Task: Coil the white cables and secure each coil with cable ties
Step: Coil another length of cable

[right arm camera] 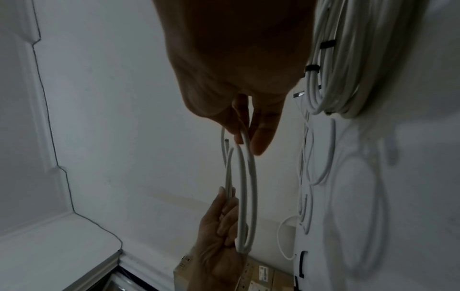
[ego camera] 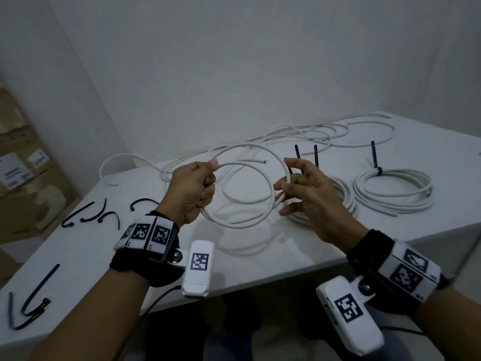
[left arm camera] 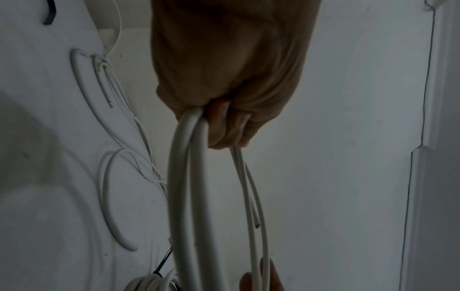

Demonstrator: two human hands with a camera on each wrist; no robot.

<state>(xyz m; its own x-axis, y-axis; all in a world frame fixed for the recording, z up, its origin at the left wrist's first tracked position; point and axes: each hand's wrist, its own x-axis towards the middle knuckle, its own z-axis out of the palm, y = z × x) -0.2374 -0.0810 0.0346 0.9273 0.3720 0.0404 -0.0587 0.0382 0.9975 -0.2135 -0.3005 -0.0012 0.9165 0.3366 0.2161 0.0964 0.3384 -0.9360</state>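
Observation:
A white cable [ego camera: 244, 222] hangs in loops above the white table [ego camera: 104, 256]. My left hand [ego camera: 194, 190] grips the loops in a fist at their left side; the left wrist view shows the strands [left arm camera: 189, 177] leaving the fist [left arm camera: 224, 110]. My right hand [ego camera: 299, 188] pinches the loop's right side between thumb and fingers, seen close in the right wrist view [right arm camera: 245, 141]. The cable's cut end [ego camera: 264, 161] sticks out at the top. Two tied coils lie to the right: one [ego camera: 343, 196] behind my right hand, one [ego camera: 393, 190] further right.
Loose white cables [ego camera: 312, 132] sprawl across the table's far side. Several black cable ties [ego camera: 91, 213] lie at the left, with more [ego camera: 28, 306] near the front left corner. Cardboard boxes [ego camera: 20, 165] stand beyond the table's left edge. A wall rises behind.

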